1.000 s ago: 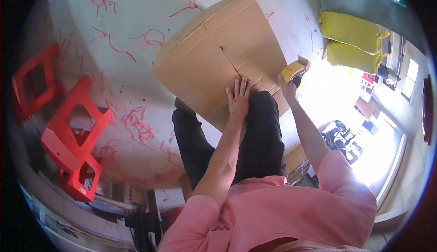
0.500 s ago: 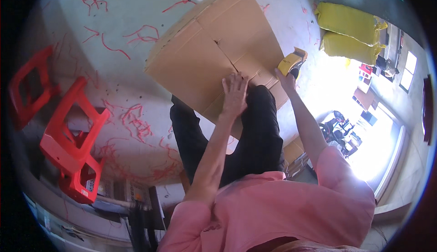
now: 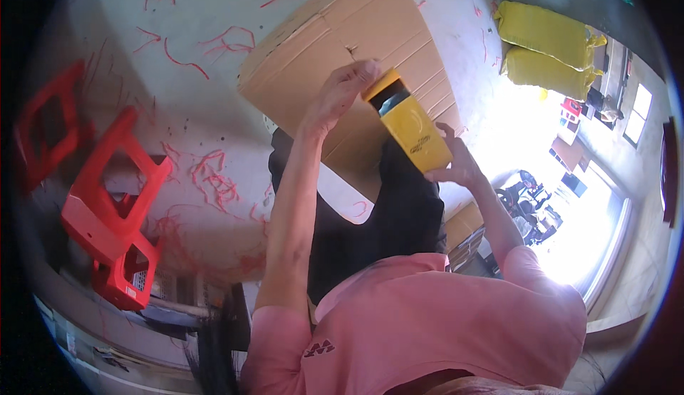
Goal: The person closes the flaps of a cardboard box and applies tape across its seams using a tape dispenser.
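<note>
Sitting across the person's lap is the big cardboard box (image 3: 342, 67), and raised over it is a yellow tape dispenser (image 3: 410, 120), pinched at its top end by the left hand (image 3: 338, 95) while the right hand (image 3: 456, 167) grips the lower end, fingers curled round. Best bet is probably keeping both grips firm and lining it up with the seam. A second ago the left hand lay flat on the box and the dispenser sat off to the side.
</note>
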